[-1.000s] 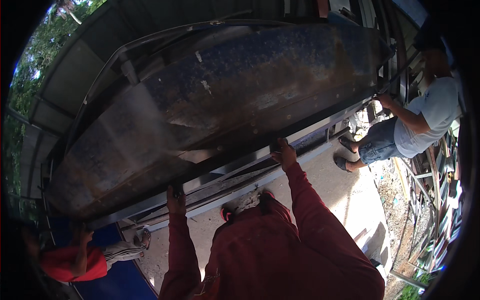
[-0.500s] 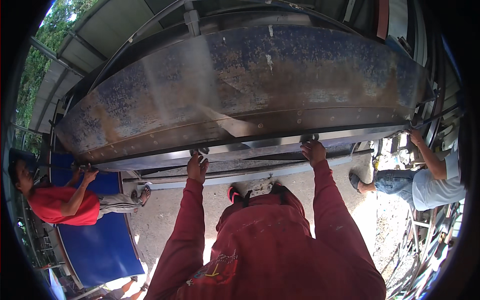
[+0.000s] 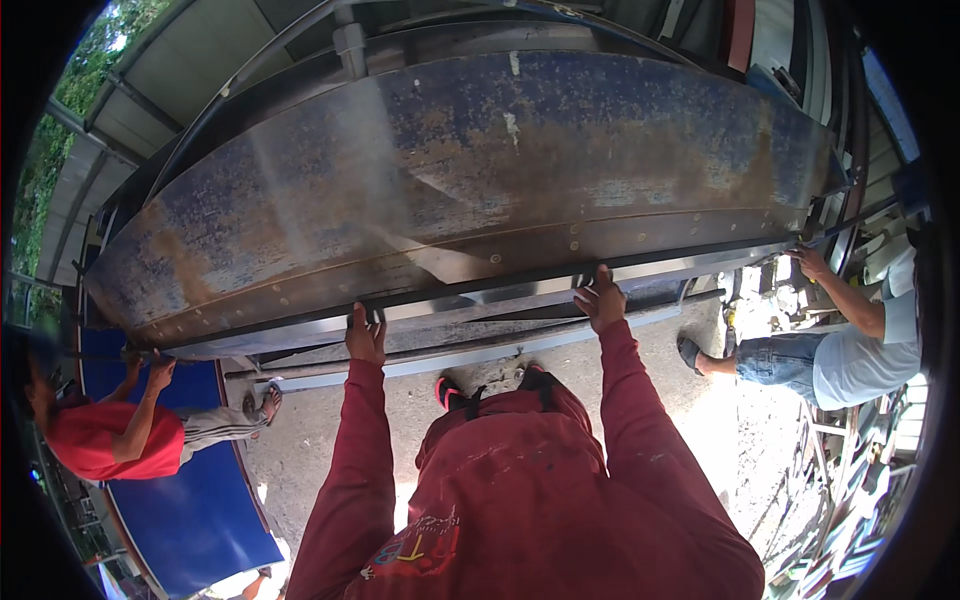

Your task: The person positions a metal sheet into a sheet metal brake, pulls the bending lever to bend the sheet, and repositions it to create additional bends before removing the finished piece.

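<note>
1. The metal strip [image 3: 680, 266] runs along the lower edge of the big, worn blue panel [image 3: 450, 170].
2. The left hand [image 3: 366, 335] has partly curled fingers, tips at the strip; whether it grips, I cannot tell.
3. The right hand [image 3: 603, 303], also half open, meets the strip farther right; its grip is likewise unclear.
4. A person in red [image 3: 120, 440] has both hands near the strip's left end; a person in white [image 3: 865, 355] reaches its right end.
5. A blue sheet [image 3: 195, 520] lies left of the sunlit concrete floor [image 3: 300, 430], scrap [image 3: 840, 520] right.
</note>
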Tool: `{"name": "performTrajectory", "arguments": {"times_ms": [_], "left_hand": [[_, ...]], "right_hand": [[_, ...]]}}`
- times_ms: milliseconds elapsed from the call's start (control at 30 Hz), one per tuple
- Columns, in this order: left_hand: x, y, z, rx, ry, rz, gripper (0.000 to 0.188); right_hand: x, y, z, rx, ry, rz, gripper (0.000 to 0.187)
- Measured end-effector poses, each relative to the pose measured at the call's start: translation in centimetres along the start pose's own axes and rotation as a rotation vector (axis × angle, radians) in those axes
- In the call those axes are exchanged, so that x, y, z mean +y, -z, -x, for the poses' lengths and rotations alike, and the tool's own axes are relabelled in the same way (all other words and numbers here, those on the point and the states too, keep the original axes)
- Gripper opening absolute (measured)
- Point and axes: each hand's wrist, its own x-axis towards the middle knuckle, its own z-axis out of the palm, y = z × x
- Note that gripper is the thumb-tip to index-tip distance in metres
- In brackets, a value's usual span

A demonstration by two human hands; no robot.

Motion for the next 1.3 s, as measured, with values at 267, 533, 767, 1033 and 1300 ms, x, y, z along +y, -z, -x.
{"name": "performTrajectory", "arguments": {"times_ms": [267, 533, 767, 1033, 1300], "left_hand": [[0.6, 2.1, -2.1, -0.032, -0.028, 0.084, 0.039], [-0.2, 4.1, -1.4, -0.007, -0.165, -0.052, 0.031], [-0.7, 2.1, -0.8, -0.268, -0.568, -0.514, 0.032], [0.6, 1.0, -0.3, -0.051, -0.050, 0.151, 0.031], [0.4, 2.0, -1.1, -0.061, -0.051, 0.089, 0.033]], "right_hand": [[0.0, -2.0, -2.6, 0.169, 0.014, -0.058, 0.037], [0.2, -2.5, -2.3, 0.149, 0.017, 0.044, 0.021], [1.6, 0.6, -5.6, 0.116, 0.160, 0.327, 0.020], [-2.2, -2.4, -0.9, 0.242, -0.032, -0.080, 0.026], [-1.6, -1.8, -1.8, 0.195, -0.005, -0.046, 0.035]]}}
